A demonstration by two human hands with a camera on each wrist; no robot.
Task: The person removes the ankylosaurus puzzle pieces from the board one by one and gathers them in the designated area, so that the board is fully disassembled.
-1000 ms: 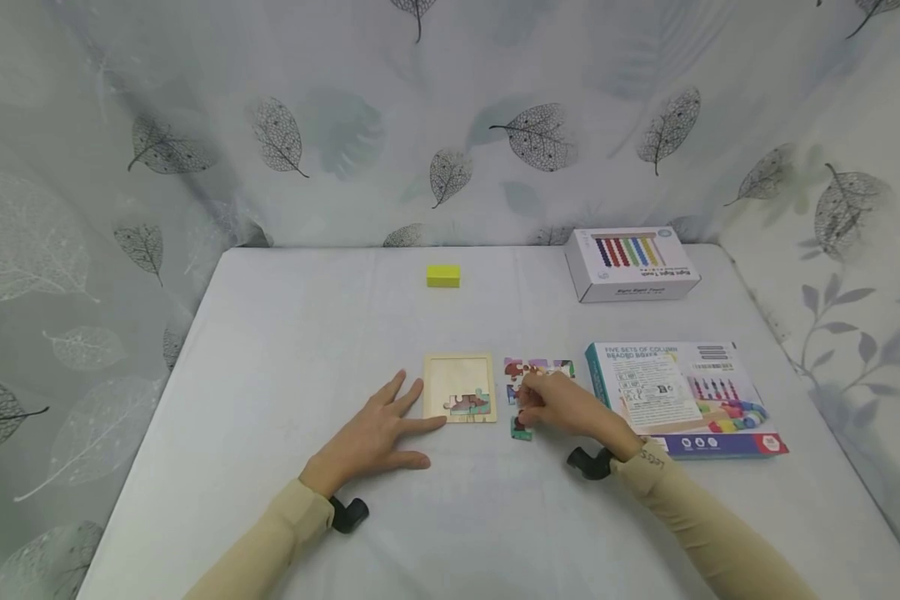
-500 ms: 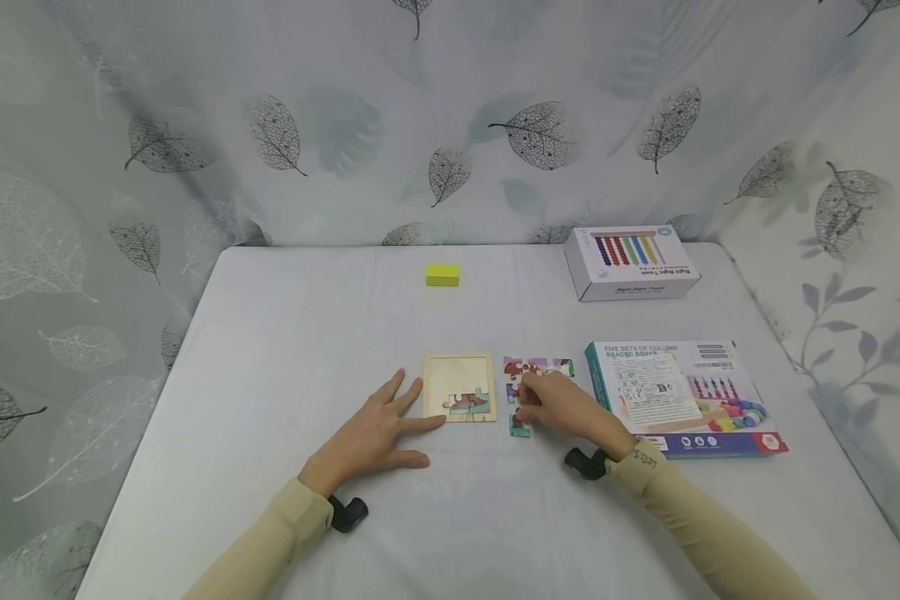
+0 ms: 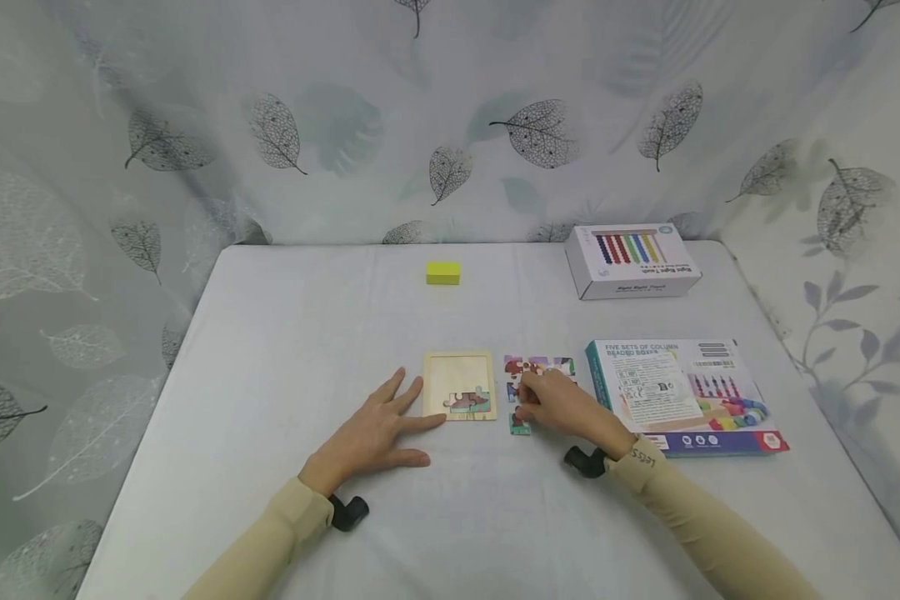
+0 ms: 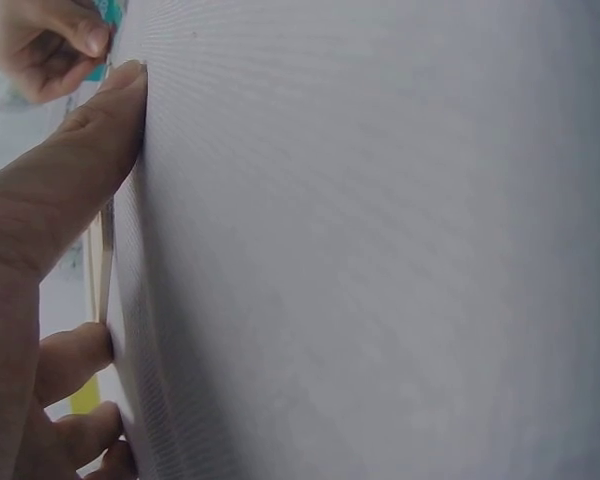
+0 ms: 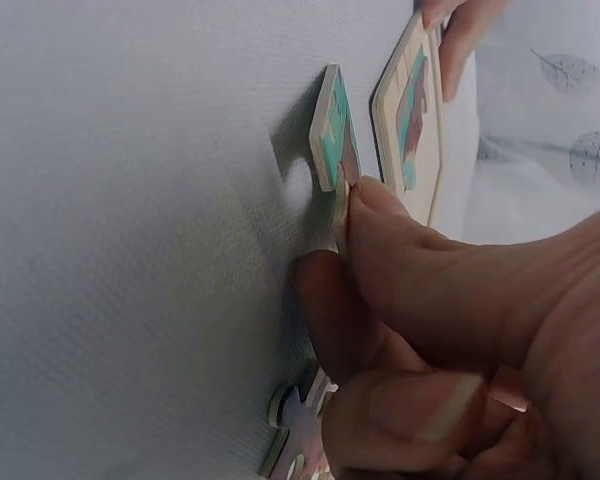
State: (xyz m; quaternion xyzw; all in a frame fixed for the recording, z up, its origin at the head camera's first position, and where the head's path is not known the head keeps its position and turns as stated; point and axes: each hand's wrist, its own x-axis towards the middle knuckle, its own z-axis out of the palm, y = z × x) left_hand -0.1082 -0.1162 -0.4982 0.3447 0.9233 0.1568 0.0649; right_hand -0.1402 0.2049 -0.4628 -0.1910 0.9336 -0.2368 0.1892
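My left hand (image 3: 375, 433) lies on the table with spread, straight fingers, its index fingertip at the lower left corner of a square wooden puzzle tray (image 3: 450, 371). A few joined brown and teal pieces (image 3: 468, 403) fill the tray's lower right part. Right of the tray, my right hand (image 3: 562, 407) pinches a thin puzzle piece (image 5: 342, 215) between thumb and index finger; the hand hides most of its face. Against that piece's end lies a teal and brown puzzle piece (image 5: 335, 135). Several more loose pieces (image 3: 540, 364) lie just beyond the right hand.
A yellow block (image 3: 442, 273) sits toward the back of the white table (image 3: 307, 333). At the back right stands a white box (image 3: 633, 262) with coloured bead columns printed on it. A flat, larger bead-toy box (image 3: 682, 400) lies right of the right hand.
The right hand, along with the teal piece by its fingertips, has shifted very slightly left. My left hand and the tray have stayed in place.
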